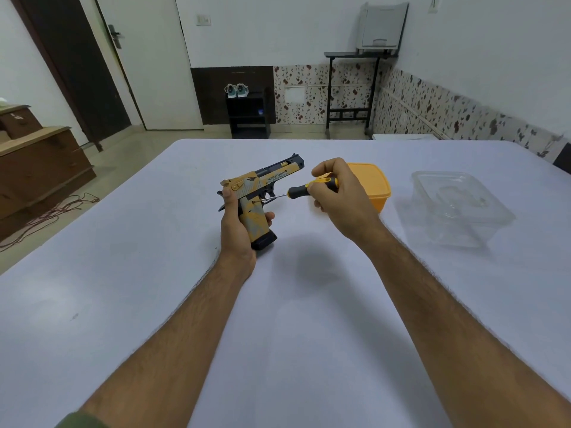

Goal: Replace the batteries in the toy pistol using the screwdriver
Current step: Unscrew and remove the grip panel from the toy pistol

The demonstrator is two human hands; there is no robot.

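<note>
- Back of toy pistol (262, 183) handle hidden under left hand (236, 230).
- Rear end of screwdriver (309, 186) handle buried in right hand (336, 196).
- Left part of orange box (375, 186) covered by that hand.
- Contents of clear container (460, 205) too blurred to tell.
- Desk (123, 304) cut off at bottom edge.

Room was evenly, softly lit from overhead; no glare. Diffuse shadow lay on pale surface (309, 335) below hands (336, 196). Centre was sharp. Wide-angle lens bowed surface edges and walls; forearm outlines looked smeared near bottom corners.
</note>
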